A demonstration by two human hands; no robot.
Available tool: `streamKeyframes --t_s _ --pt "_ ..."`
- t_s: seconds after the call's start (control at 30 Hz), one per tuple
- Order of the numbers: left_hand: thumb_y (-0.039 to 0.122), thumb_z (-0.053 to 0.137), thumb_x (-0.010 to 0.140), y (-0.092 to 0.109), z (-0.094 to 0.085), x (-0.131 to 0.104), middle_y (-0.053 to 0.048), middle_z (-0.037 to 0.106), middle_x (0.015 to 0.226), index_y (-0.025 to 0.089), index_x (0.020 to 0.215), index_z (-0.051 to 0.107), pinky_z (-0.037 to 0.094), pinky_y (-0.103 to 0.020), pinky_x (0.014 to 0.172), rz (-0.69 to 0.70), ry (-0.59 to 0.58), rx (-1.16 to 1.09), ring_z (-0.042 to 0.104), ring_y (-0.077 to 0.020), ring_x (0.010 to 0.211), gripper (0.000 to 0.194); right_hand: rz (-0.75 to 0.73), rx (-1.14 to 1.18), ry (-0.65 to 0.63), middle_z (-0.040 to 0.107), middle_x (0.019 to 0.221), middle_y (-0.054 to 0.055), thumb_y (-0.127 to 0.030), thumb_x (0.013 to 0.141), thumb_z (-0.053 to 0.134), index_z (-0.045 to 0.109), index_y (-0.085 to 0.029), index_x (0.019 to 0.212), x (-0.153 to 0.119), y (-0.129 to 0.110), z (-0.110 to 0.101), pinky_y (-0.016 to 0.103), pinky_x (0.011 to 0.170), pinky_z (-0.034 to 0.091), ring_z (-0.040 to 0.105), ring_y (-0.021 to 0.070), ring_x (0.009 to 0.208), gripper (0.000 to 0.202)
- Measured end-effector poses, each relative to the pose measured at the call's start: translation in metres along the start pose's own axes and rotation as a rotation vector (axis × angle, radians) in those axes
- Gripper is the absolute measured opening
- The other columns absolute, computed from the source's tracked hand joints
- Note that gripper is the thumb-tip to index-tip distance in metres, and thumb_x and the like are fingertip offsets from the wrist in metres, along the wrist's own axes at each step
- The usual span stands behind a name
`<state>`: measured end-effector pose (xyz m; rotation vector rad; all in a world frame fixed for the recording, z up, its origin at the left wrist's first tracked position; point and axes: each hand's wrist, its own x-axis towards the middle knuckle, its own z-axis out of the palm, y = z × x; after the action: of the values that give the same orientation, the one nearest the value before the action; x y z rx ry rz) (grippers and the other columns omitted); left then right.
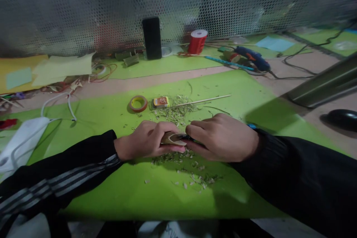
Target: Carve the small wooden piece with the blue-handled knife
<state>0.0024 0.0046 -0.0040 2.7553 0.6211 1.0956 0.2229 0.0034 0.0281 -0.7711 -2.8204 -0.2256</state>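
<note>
Around a short piece of split bamboo (174,140), the fingers of my left hand (150,137) are closed, with its curved, hollow end facing right. My right hand (220,135) is closed on a slim dark tool (183,137), whose tip reaches into the hollow end. Most of the tool is hidden by my fingers, so its exact kind is unclear. Pale shavings (178,113) lie on the green mat (111,193) beyond and below my hands. A blue bit (251,126) shows behind my right wrist; I cannot tell if it belongs to the tool.
Beyond my hands lie a tape roll (138,103), a matchbox (161,102) and a thin stick (208,99). Farther back are a phone (152,38), a red ribbon spool (198,42) and a glue gun (252,58). A power strip (23,141) lies left; a metal post (326,81) rises right.
</note>
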Motion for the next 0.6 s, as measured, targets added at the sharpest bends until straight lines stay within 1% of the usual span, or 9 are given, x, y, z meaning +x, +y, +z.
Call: streamKeyframes --t_s 0.1,0.17,0.3,0.4,0.47,0.6 --pt "0.051 0.047 0.097 0.0015 -0.0010 0.0003 0.000 0.066 0.066 0.012 0.098 0.052 0.039 -0.018 0.044 0.008 0.006 0.032 0.055 -0.0070 0.047 0.040 0.023 -0.032 0.049 0.055 0.057 0.000 -0.036 0.101 0.025 0.053 -0.020 0.072 -0.0013 -0.0003 0.0020 0.033 0.052 0.011 0.034 0.0112 0.043 0.044" --pt "0.051 0.048 0.096 0.0024 -0.0015 0.0002 0.000 0.065 0.064 0.012 0.094 0.054 0.039 -0.019 0.044 0.001 0.001 0.050 0.054 -0.0071 0.046 0.040 0.009 -0.044 0.065 0.054 0.055 -0.001 -0.038 0.102 0.026 0.052 -0.020 0.070 -0.0020 0.0000 0.0019 0.033 0.053 0.011 0.032 0.0105 0.042 0.045" --pt "0.052 0.050 0.095 0.0021 -0.0008 -0.0010 0.001 0.066 0.065 0.013 0.095 0.054 0.038 -0.019 0.045 0.005 0.024 0.069 0.053 -0.0071 0.045 0.039 0.005 -0.065 0.122 0.054 0.054 -0.001 -0.038 0.102 0.026 0.051 -0.020 0.068 -0.0027 0.0001 0.0008 0.033 0.053 0.012 0.032 0.0106 0.041 0.046" --pt "0.052 0.051 0.094 0.0005 0.0003 -0.0020 0.001 0.066 0.065 0.013 0.096 0.053 0.037 -0.019 0.044 0.011 0.028 0.034 0.053 -0.0073 0.045 0.039 0.019 -0.072 0.154 0.054 0.054 -0.001 -0.038 0.101 0.026 0.051 -0.020 0.067 -0.0024 0.0002 0.0016 0.033 0.054 0.013 0.033 0.0113 0.042 0.046" --pt "0.052 0.051 0.094 -0.0004 0.0004 -0.0022 0.001 0.066 0.066 0.014 0.093 0.052 0.038 -0.019 0.045 0.011 -0.001 -0.020 0.054 -0.0073 0.047 0.038 -0.015 -0.049 0.171 0.054 0.054 -0.002 -0.038 0.101 0.027 0.051 -0.020 0.067 -0.0015 0.0011 0.0035 0.033 0.053 0.015 0.034 0.0114 0.042 0.046" --pt "0.055 0.048 0.094 0.0000 -0.0013 -0.0009 0.002 0.062 0.062 0.015 0.078 0.051 0.039 -0.018 0.045 -0.039 -0.086 -0.127 0.051 -0.0062 0.046 0.043 -0.065 0.017 0.215 0.053 0.054 -0.002 -0.038 0.101 0.028 0.052 -0.020 0.067 0.0007 0.0041 0.0086 0.033 0.053 0.019 0.035 0.0114 0.043 0.045"
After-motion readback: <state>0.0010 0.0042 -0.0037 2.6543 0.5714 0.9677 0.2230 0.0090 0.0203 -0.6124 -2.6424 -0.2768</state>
